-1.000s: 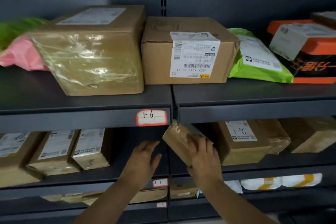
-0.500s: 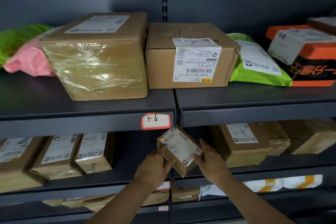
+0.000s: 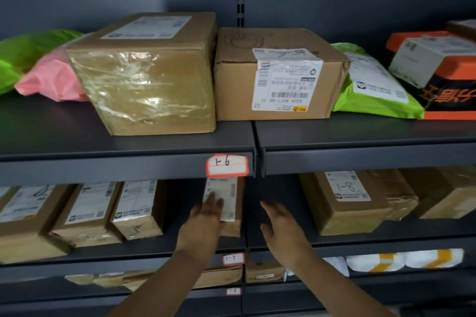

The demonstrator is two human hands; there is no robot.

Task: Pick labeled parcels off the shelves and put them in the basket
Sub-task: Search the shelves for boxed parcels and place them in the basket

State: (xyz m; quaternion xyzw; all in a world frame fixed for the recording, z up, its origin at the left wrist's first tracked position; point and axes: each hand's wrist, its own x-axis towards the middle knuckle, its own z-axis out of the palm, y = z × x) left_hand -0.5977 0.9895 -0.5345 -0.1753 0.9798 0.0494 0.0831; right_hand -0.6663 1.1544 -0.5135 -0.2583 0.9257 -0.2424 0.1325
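Note:
A small brown parcel (image 3: 230, 204) with a white label stands upright on the middle shelf (image 3: 154, 252), just under the red-edged tag marked 1-6 (image 3: 226, 165). My left hand (image 3: 203, 221) lies flat against its labelled front, fingers spread, thumb off its left side. My right hand (image 3: 280, 224) hovers open to the right of the parcel, apart from it and holding nothing. A larger brown parcel with 1-8 written on its label (image 3: 342, 201) sits further right on the same shelf. No basket is in view.
The top shelf carries a taped brown box (image 3: 146, 80), a labelled carton (image 3: 278, 77), green bags (image 3: 373, 90), a pink bag (image 3: 49, 80) and an orange box (image 3: 443, 72). Three labelled parcels (image 3: 136, 208) stand at middle left. Lower shelves hold more parcels.
The small parcel, held in the air by both hands before, now stands on the middle shelf. My right hand has let go and drawn away to the right; my left hand stays against it.

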